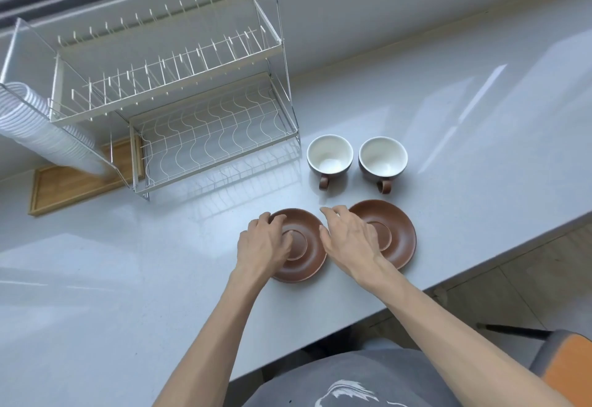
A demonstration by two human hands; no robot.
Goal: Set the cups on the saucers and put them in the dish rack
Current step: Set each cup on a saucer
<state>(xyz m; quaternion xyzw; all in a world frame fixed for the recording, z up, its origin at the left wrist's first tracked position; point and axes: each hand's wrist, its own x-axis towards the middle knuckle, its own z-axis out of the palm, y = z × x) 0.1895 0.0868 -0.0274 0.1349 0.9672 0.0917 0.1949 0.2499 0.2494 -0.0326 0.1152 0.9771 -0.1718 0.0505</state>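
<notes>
Two brown saucers lie side by side on the grey counter, the left saucer (309, 262) and the right saucer (400, 237). Just behind them stand two cups, white inside with brown handles pointing toward me: the left cup (330, 156) and the right cup (382, 158). My left hand (262, 243) lies over the left saucer's left half, fingers loosely curled, holding nothing. My right hand (349, 237) hovers over the gap between the saucers and the right saucer's left part, fingers relaxed and pointing toward the cups. The white two-tier wire dish rack (217, 137) stands at the back left with nothing on its tiers.
A white ribbed holder (38, 128) hangs on the rack's left side above a wooden tray (64, 188). The counter's edge (448, 281) runs diagonally at the right. An orange-seated chair (570, 365) stands at the lower right. Bare counter lies left of the saucers.
</notes>
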